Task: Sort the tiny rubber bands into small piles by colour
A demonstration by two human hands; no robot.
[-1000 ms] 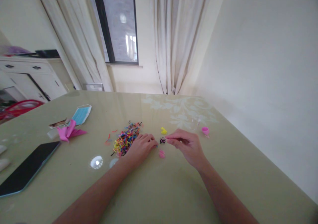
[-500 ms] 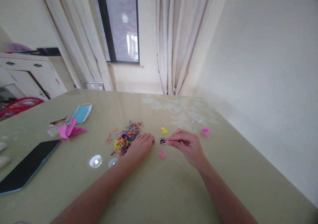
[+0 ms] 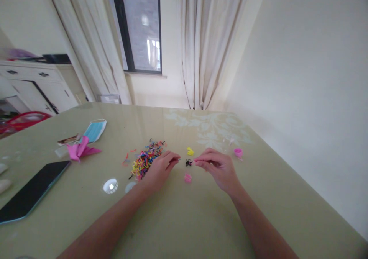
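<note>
A heap of mixed-colour rubber bands (image 3: 143, 161) lies on the table, partly hidden behind my left hand (image 3: 163, 168). The thumb and fingers of that hand are pinched together, and a tiny rubber band seems to poke out at their tips. My right hand (image 3: 217, 166) is also closed in a pinch, just right of a small black rubber-band pile (image 3: 188, 162) with a bit of pink at its right side. Whether its fingertips hold anything is too small to tell. Yellow rubber bands (image 3: 190, 151) lie beyond the black ones, pink rubber bands (image 3: 188, 178) nearer me.
At the right stands a small pink cup-like piece (image 3: 238, 152). To the left are a pink folded-paper shape (image 3: 82, 150), a blue face mask (image 3: 96, 131) and a dark tablet-like device (image 3: 33, 190). A shiny clear disc (image 3: 110, 186) sits left of my left forearm.
My left hand has lifted slightly and turned from lying by the heap into a pinch. My right hand has drawn back a little from the black pile, where the pink loop now appears.
</note>
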